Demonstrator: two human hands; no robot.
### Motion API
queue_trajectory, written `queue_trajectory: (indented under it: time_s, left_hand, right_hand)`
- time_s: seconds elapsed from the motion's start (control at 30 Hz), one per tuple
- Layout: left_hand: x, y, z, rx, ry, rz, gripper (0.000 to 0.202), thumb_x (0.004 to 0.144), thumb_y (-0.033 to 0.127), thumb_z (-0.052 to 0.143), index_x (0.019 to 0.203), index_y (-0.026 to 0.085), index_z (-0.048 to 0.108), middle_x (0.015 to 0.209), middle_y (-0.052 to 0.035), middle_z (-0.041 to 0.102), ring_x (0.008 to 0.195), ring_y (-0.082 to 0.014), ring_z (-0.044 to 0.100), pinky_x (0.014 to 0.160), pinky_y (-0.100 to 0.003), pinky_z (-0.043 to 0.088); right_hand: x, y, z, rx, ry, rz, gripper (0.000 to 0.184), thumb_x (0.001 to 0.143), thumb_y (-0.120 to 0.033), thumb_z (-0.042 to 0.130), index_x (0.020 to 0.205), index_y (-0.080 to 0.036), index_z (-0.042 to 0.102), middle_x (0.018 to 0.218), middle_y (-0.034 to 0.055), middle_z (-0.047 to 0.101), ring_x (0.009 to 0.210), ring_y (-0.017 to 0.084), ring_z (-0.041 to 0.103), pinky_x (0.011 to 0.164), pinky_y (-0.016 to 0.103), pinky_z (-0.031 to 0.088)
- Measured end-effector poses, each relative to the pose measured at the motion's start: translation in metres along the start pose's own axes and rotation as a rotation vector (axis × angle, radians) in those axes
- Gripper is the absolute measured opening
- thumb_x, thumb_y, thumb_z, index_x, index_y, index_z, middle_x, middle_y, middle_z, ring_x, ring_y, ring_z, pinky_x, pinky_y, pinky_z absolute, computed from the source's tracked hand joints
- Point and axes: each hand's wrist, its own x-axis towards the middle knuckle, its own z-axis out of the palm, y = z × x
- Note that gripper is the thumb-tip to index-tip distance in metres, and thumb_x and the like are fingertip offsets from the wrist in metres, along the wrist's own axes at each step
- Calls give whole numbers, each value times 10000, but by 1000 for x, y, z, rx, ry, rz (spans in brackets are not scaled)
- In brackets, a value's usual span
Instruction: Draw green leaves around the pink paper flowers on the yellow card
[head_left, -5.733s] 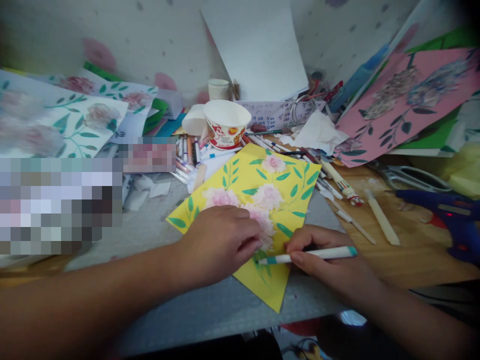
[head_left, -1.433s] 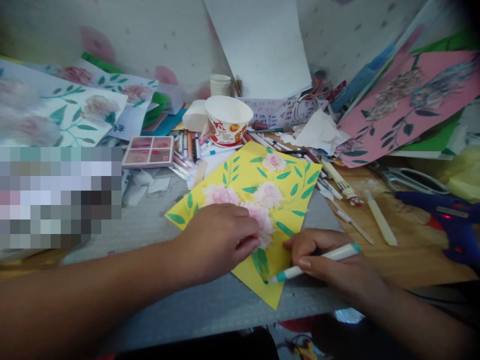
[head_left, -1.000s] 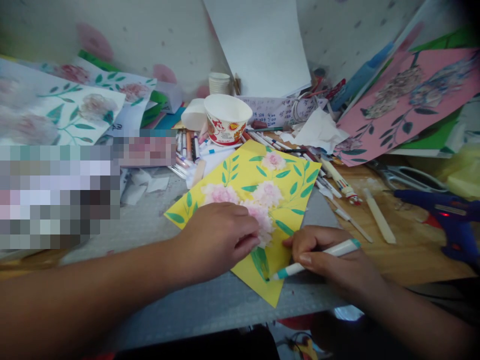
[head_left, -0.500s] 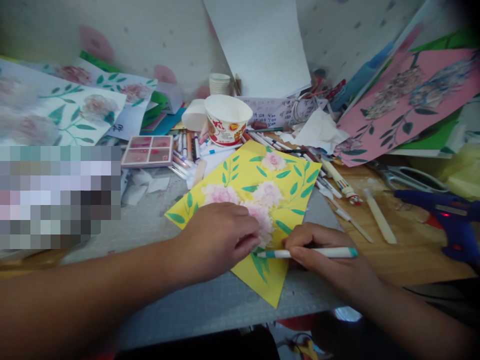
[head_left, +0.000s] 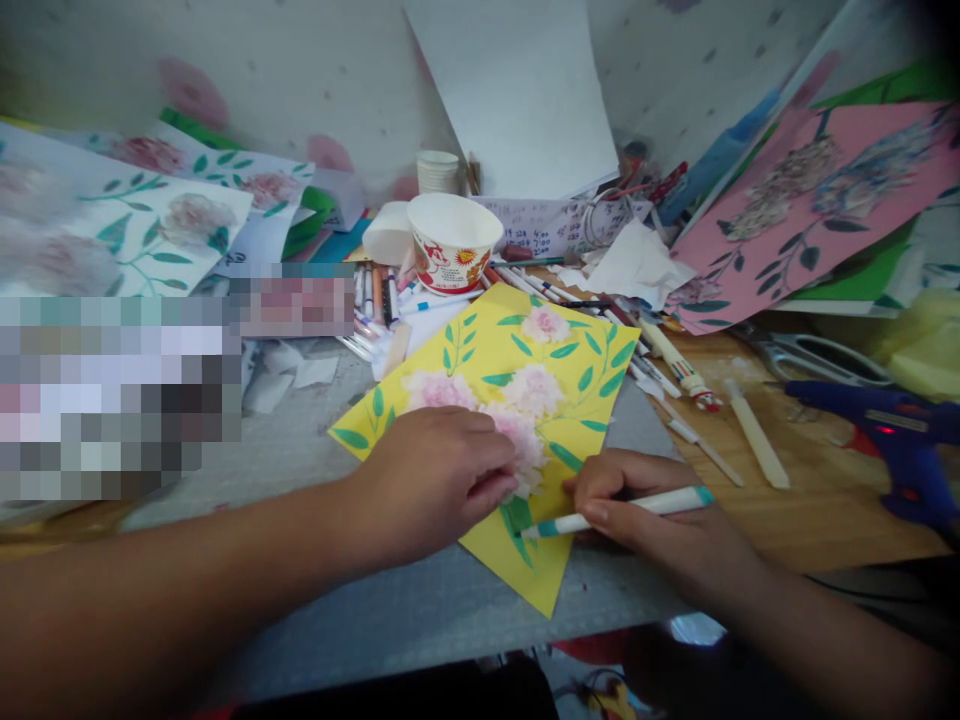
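Observation:
My right hand [head_left: 641, 505] grips a white felt-tip marker [head_left: 667, 501] with teal ends. Its tip touches or hovers just over a green leaf [head_left: 516, 520] near the lower corner of a yellow sheet of paper [head_left: 544, 590]. Across the sheet's left part lies my left hand [head_left: 442, 470], fingers curled in and thumb close to them; whatever may be between them is hidden. Pale pink ruffled flowers [head_left: 534, 392] sit on the sheet, one partly covered by my left hand. Several green leaves with thin stems surround them.
Behind the sheet stand a paper tub [head_left: 454, 250] and many loose markers [head_left: 371, 290]. On the right lie a blue glue gun [head_left: 885, 420] with a red light, scissors [head_left: 825, 355] and a pale stick [head_left: 757, 440]. Flower pictures lean at left and on pink paper [head_left: 810, 220].
The marker's tip has moved slightly down along the leaf, and the marker now slants more. More green shows on the leaf. My left hand stays in place.

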Motion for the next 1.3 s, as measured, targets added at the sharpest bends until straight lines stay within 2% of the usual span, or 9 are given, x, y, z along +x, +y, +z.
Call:
queue_trajectory:
  time_s: [0.37,0.47,0.73,0.87,1.0,1.1,1.13,1.2,1.3]
  left_hand:
    - [-1,-1,0,-3,13,11,153,905,222,605,785,180,690,730,-7,641,712,-195,592,617,-306,366]
    - [-3,-1,0,-4,25,13,148,903,216,601,792,180,692,740,-6,647,718,-192,594,626,-307,372]
    - [-2,-2,1,-5,52,34,135,893,211,612,798,180,702,738,-8,653,710,-194,598,612,-303,374]
    - [-1,-4,2,-11,78,49,136,891,203,616,789,176,700,719,-5,644,688,-186,589,599,-297,370]
    - [-8,-2,-3,-20,158,97,170,941,229,564,861,173,703,733,-9,621,693,-179,550,608,-306,365]
    - [-16,7,-12,-10,199,230,231,975,233,496,855,177,685,705,-4,570,652,-173,483,599,-336,345]
    - [-18,12,-16,3,144,310,235,971,223,491,834,178,677,697,-2,567,636,-175,469,586,-351,340]
    - [-21,20,-21,38,-42,443,187,934,197,532,796,184,657,702,3,588,613,-176,470,556,-376,344]
    - [-22,28,-26,104,-302,448,68,862,183,633,796,198,641,736,14,636,602,-173,506,537,-383,395]
  right_hand:
    - [0,1,1,-81,37,-38,107,821,-243,634,737,-201,687,655,-1,669,599,143,597,547,236,447]
    - [-1,1,1,-56,22,-33,143,805,-241,621,668,-210,645,614,-10,646,569,143,575,529,241,440]
    - [-3,3,-2,27,11,30,139,777,-248,615,640,-224,619,594,-18,608,575,157,562,517,262,417]
    - [-2,5,-3,32,5,13,150,786,-243,617,636,-225,619,610,-20,605,593,156,558,545,266,417]
    - [-2,7,-3,10,20,17,131,807,-252,628,681,-218,641,631,-17,619,600,151,556,557,263,420]
    - [-3,6,-3,37,7,-13,156,790,-254,614,639,-215,621,609,-15,608,611,156,564,606,277,454]
    - [-3,5,-4,37,9,-12,156,787,-255,611,637,-215,620,607,-13,609,609,157,565,604,278,456]
    - [-3,4,-4,2,21,7,140,799,-256,615,667,-213,635,625,-7,621,608,159,565,579,274,447]
    - [-3,2,-5,19,-3,-2,154,793,-258,616,644,-218,618,609,-8,609,609,166,570,634,301,488]
